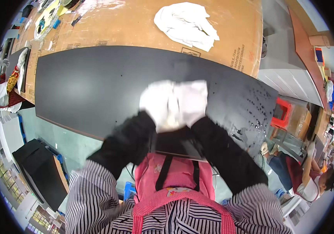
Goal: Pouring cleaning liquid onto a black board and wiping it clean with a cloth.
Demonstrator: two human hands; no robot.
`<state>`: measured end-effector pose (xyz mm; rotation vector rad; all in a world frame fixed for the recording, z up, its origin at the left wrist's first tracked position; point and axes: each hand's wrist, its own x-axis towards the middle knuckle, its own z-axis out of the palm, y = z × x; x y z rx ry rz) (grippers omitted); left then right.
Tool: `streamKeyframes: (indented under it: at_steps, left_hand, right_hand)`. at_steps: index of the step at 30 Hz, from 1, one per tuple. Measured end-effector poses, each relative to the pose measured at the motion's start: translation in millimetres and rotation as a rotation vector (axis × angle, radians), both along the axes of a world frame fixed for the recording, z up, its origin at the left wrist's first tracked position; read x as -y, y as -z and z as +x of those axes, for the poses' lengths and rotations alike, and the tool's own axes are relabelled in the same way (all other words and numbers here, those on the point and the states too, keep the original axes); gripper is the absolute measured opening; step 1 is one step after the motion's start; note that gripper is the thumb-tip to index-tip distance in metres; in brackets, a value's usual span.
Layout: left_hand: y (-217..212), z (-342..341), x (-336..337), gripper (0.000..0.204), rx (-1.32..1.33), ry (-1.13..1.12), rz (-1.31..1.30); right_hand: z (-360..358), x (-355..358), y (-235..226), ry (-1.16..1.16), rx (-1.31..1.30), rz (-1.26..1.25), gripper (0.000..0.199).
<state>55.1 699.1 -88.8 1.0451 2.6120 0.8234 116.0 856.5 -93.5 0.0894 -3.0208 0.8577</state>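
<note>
A long black panel (85, 85) lies across the bench in front of me, with small dark holes in its face. Water drops and wet smears show at its right end. Both my hands are white, apparently gloved, and blurred by motion over the panel's middle near its front edge. My left hand (156, 102) is close beside my right hand (188, 109); its fingers cannot be made out. At my right hand is a square-cornered white cloth (198, 90), which seems to be in its grasp. Black sleeve covers reach down to both wrists.
Brown cardboard (108, 23) covers the bench behind the panel, with a crumpled white cloth (186, 25) on it. A red stool (282, 113) stands off the panel's right end. Another person (303, 175) sits at lower right; a black box-like piece (42, 171) is at lower left.
</note>
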Motion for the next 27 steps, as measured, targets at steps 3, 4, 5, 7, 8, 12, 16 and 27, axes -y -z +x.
streamKeyframes:
  at_steps: [3, 4, 5, 7, 8, 12, 16, 27]
  left_hand:
    - [-5.7, -109.3, -30.4, 0.034, -0.074, -0.004, -0.005]
    - [-3.9, -140.6, -45.5, 0.033, -0.112, -0.049, -0.053]
    - [1.1, -161.8, -49.4, 0.032, -0.142, -0.101, -0.115]
    - [-0.2, -161.4, -57.3, 0.031, -0.110, -0.134, -0.036]
    - [-3.0, -157.7, -61.6, 0.032, -0.087, -0.172, 0.046]
    - [-38.3, -57.6, -56.4, 0.058, -0.343, 0.081, 0.219]
    - [-15.3, 75.8, -7.1, 0.026, 0.191, 0.107, -0.084]
    - [-6.2, -58.2, -236.3, 0.024, -0.045, 0.209, -0.101]
  right_hand:
    - [-110.7, -10.5, -33.9, 0.161, 0.263, 0.242, 0.043]
    - [-130.3, -21.3, -14.7, 0.277, -0.110, 0.047, 0.047]
    - [-148.4, -22.3, -4.4, 0.278, -0.123, 0.038, 0.047]
    - [-153.9, -28.6, 4.1, 0.406, -0.636, 0.448, 0.046]
    - [-143.3, -31.2, 6.1, 0.411, -0.630, 0.456, 0.046]
    - [-44.2, -26.8, 28.4, 0.272, 0.168, 0.269, 0.039]
    - [79.1, 2.5, -39.9, 0.022, 0.579, 0.165, 0.045]
    - [-18.1, -187.6, -4.5, 0.456, -0.285, 0.256, 0.032]
